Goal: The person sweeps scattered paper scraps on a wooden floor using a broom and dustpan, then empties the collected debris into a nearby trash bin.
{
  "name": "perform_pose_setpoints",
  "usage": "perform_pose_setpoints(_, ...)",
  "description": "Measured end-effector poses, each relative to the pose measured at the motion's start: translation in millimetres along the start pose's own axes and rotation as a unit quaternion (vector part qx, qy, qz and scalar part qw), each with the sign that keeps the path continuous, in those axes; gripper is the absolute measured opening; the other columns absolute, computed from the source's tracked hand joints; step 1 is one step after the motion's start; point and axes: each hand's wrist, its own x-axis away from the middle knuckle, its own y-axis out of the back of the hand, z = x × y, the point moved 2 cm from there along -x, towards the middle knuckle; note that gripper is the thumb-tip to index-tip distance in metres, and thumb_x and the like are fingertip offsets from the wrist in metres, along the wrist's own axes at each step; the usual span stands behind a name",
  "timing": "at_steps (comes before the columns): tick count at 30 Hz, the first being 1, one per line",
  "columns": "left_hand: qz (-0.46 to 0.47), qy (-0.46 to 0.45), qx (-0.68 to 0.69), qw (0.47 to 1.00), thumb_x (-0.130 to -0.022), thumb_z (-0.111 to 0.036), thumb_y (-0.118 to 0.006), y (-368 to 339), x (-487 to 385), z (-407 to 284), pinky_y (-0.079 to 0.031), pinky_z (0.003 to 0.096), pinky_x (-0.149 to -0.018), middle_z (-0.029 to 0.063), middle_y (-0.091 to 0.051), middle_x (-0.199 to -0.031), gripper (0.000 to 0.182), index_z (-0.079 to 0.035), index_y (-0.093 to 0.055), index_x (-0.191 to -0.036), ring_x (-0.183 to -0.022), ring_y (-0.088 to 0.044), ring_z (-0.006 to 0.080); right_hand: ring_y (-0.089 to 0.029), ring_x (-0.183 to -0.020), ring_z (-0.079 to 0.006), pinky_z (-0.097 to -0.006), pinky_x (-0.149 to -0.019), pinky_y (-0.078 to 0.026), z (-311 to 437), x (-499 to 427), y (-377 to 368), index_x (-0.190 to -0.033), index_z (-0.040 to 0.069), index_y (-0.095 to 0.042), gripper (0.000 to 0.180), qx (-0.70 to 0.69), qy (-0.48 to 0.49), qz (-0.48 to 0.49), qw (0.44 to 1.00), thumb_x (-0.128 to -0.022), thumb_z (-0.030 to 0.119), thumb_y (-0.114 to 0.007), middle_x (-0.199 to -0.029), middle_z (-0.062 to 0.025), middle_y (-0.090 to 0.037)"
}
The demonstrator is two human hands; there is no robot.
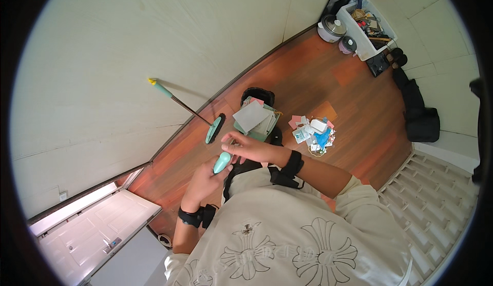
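Observation:
My left hand (202, 180) is closed around a mint-green rounded handle (222, 162), seen nearly end-on; what lies below it is hidden by my hands. Just above and to the right, my right hand (250, 148) hovers beside the handle's top with bent, spread fingers and nothing visible in them. Beyond my hands, a pale green container (241, 128), possibly a dustpan, is heaped with papers (252, 115). A black bag or bin (259, 94) stands behind it. A broom (216, 128) with a green head and black bristles leans on the wall.
Mixed litter (316, 133) lies piled on the wood floor (304, 81). A white bin (358, 41) of odds and ends, a rice cooker (332, 29) and a smaller pot (347, 45) stand far right. Black bags (420, 120), a white slatted frame (431, 201) and a door (100, 232) edge the room.

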Motion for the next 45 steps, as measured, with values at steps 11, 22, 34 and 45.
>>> perform_pose_setpoints(11,0.147,0.025,0.237,0.960,-0.097,-0.017,-0.059,38,-88,26,-0.038,0.0237,-0.048,-0.0024,-0.053,-0.069,0.019,-0.004,-0.058,-0.111,-0.053,-0.047,0.0064,-0.063,-0.093,-0.0129,-0.0273,-0.069,-0.051,5,-59,46,-0.134,0.012,-0.044,0.055,-0.031,-0.058,-0.101,0.993,-0.100,0.055,-0.045,-0.111,-0.0036,-0.058)
perform_pose_setpoints(22,0.210,0.085,0.322,0.919,-0.099,-0.025,-0.057,87,-161,-6,-0.034,0.0238,-0.045,-0.0013,-0.044,-0.070,0.023,-0.009,-0.047,-0.113,-0.048,-0.039,0.0077,-0.057,-0.094,-0.0116,-0.0277,-0.076,-0.048,-15,-104,78,-0.140,0.012,-0.040,0.056,0.001,0.018,-0.195,0.981,-0.098,0.043,-0.057,-0.111,-0.0027,-0.057)
perform_pose_setpoints(34,0.137,0.151,0.369,0.907,-0.100,-0.036,-0.057,113,-203,-14,-0.029,0.0215,-0.041,-0.0054,-0.043,-0.066,0.021,-0.015,-0.051,-0.103,-0.045,-0.035,0.0048,-0.059,-0.093,-0.0387,-0.0459,-0.083,-0.046,-104,-181,130,-0.118,0.001,-0.052,0.030,0.238,0.114,-0.361,0.894,-0.096,0.021,-0.055,-0.103,-0.0199,-0.058)
perform_pose_setpoints(45,0.024,0.162,0.419,0.893,-0.102,-0.037,-0.052,131,-190,26,-0.025,0.0195,-0.040,-0.0079,-0.040,-0.064,0.022,-0.015,-0.051,-0.099,-0.043,-0.031,0.0022,-0.060,-0.094,-0.0362,-0.0503,-0.087,-0.046,-65,-186,106,-0.107,0.003,-0.058,0.024,0.353,0.052,-0.316,0.879,-0.094,0.023,-0.059,-0.102,-0.0175,-0.060)
